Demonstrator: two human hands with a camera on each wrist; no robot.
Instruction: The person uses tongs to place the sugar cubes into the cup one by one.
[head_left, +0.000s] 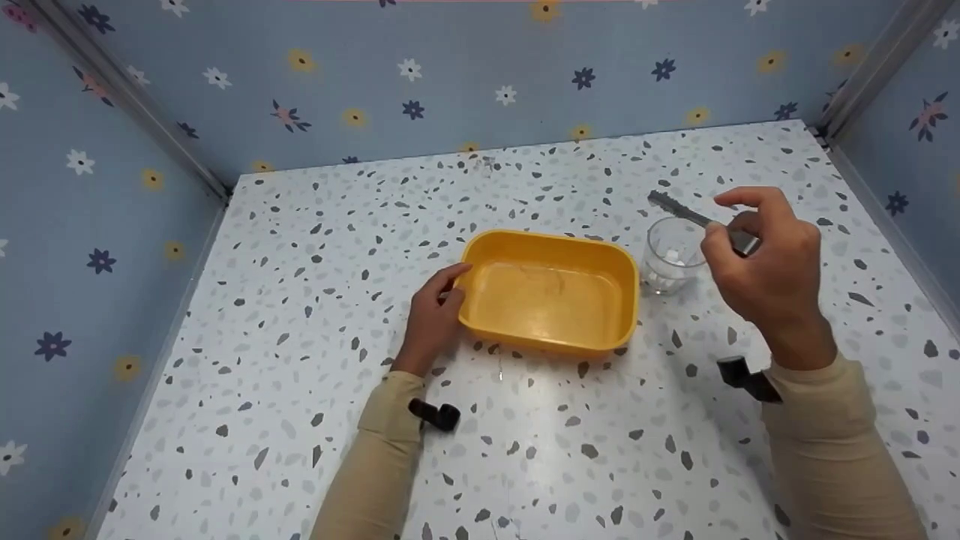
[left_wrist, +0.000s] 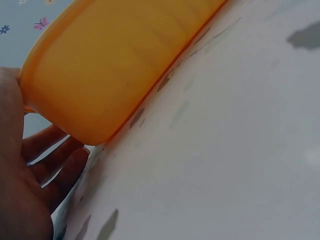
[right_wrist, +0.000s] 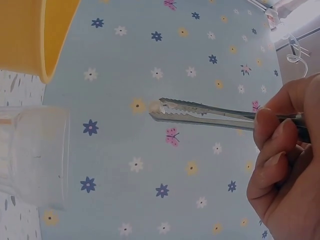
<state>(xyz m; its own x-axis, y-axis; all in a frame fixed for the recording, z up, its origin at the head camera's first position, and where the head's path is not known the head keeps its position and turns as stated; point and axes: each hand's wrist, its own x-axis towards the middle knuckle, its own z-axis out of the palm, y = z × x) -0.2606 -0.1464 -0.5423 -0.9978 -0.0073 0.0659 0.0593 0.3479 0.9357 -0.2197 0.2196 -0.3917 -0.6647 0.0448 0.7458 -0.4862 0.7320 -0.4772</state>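
A yellow plastic tub point(head_left: 551, 300) stands on the table, its inside bare. My left hand point(head_left: 435, 311) holds its left end at the rim; in the left wrist view, several fingers point(left_wrist: 67, 175) hang spread below the tub's corner. In my right hand point(head_left: 776, 262) are grey metal tongs point(head_left: 679, 210) with serrated tips, pinched between thumb and fingers. A small whitish piece point(right_wrist: 156, 107) sits between the tong tips in the right wrist view. Below the tongs, right of the tub, a clear glass point(head_left: 664, 277) has small white pieces point(head_left: 673, 257) in it.
The speckled white table point(head_left: 300, 375) extends on all sides of the tub. Blue flowered panels point(head_left: 465, 75) enclose its back and sides. Each sleeve carries a small black wrist camera, one at the left point(head_left: 435, 415) and one at the right point(head_left: 739, 373).
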